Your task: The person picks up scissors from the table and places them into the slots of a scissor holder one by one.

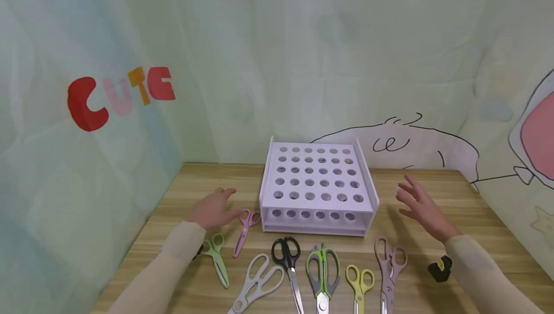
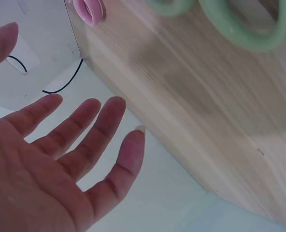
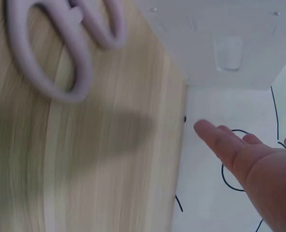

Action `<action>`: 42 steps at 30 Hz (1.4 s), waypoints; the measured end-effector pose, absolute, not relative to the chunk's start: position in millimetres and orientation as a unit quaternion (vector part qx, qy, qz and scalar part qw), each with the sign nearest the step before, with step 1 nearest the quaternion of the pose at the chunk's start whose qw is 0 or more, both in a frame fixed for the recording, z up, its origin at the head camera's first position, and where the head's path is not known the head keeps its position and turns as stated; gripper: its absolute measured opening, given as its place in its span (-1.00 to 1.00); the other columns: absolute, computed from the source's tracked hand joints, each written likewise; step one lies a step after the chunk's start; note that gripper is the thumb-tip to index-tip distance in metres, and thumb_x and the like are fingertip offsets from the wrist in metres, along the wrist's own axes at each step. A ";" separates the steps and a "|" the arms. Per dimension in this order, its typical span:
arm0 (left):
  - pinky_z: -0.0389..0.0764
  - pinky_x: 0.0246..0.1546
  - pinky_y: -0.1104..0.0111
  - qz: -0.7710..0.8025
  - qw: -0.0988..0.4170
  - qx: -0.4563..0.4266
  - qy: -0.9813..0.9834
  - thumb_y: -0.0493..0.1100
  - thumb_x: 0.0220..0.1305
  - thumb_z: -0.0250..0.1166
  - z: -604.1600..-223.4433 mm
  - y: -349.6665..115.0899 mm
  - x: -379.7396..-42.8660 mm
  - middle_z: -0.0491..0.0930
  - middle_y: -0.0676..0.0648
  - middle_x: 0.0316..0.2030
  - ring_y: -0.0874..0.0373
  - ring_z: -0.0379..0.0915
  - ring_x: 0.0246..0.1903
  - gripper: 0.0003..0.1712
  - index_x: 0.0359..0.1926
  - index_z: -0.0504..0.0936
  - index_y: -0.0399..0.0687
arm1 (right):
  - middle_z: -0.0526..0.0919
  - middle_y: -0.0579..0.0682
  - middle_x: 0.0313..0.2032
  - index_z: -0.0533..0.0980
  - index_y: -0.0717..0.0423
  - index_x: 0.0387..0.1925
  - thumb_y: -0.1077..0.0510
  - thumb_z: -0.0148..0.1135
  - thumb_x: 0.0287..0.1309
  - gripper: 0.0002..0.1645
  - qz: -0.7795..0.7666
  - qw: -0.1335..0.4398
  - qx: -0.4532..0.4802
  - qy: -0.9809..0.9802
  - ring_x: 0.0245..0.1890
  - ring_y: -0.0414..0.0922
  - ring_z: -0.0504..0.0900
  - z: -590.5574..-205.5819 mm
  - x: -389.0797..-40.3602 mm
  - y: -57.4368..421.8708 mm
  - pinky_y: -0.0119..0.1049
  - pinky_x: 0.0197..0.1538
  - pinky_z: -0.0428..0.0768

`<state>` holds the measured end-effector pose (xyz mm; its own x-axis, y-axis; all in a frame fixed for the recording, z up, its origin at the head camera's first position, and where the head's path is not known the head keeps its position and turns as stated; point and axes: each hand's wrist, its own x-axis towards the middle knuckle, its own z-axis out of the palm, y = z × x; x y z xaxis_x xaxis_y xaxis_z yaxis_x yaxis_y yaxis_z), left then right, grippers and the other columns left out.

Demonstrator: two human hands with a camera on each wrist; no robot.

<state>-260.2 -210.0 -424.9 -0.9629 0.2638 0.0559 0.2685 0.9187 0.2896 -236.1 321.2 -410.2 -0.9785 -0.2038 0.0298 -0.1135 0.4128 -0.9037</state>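
My left hand (image 1: 213, 209) is over the table left of a white rack (image 1: 316, 203), near pink scissors (image 1: 245, 232) and light green scissors (image 1: 218, 261). Its fingers are spread and hold nothing, as the left wrist view also shows. On the rack's other side, my right hand (image 1: 426, 210) hovers with loosely extended fingers and nothing in them. The rack has rows of round holes in two tiers. In front of it lie white scissors (image 1: 252, 287), black-handled scissors (image 1: 292, 275), green-and-grey scissors (image 1: 320, 268), yellow scissors (image 1: 358, 285) and mauve scissors (image 1: 388, 275).
A small black-and-yellow object (image 1: 440, 269) sits by my right forearm, its kind unclear. Behind the wooden table (image 1: 225, 174) hangs a pale printed backdrop (image 1: 259, 64) that also closes off both sides. Several scissors run past the head view's lower edge.
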 end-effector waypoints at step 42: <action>0.63 -0.29 0.04 -0.115 -0.055 -0.063 -0.990 0.37 -0.01 0.39 -459.1 -178.9 -270.5 0.53 -0.26 -0.15 -0.09 0.52 -0.31 -0.07 0.05 0.53 -0.39 | -0.30 0.26 0.53 -0.24 -0.07 0.58 0.26 0.10 0.41 -0.03 -0.659 0.130 -0.181 0.718 0.24 -0.05 0.45 -410.3 -235.7 272.5 -0.09 0.15 0.54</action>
<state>-270.5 -178.9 -459.1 -0.9859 0.1378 -0.0947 0.1124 0.9655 0.2351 -235.7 272.5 -410.3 -0.9006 -0.4316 0.0513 -0.0884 0.0664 -0.9939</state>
